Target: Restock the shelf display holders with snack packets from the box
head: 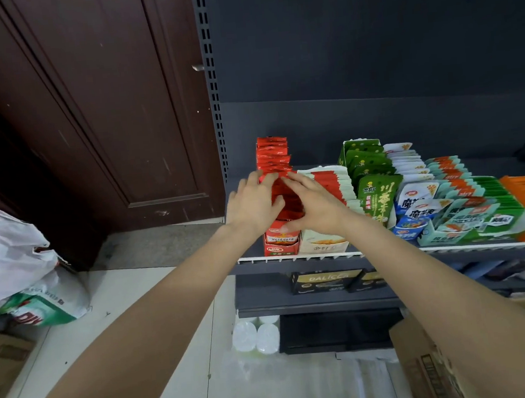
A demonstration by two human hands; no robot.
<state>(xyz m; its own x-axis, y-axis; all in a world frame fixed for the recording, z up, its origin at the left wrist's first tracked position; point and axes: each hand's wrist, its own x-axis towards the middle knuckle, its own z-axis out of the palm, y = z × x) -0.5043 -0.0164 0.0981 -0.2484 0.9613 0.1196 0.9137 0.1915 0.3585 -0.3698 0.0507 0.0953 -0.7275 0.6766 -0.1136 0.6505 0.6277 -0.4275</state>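
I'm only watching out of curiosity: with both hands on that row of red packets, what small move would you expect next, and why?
Probably both hands press the red packets down and back so they sit level in the red holder. The left hand and right hand flank the row, and some packets stand crooked above the holder.

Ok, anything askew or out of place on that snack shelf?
Mostly tidy. The red packets at the back of the leftmost holder stand higher than the rows beside them; both the left hand and right hand rest on that row.
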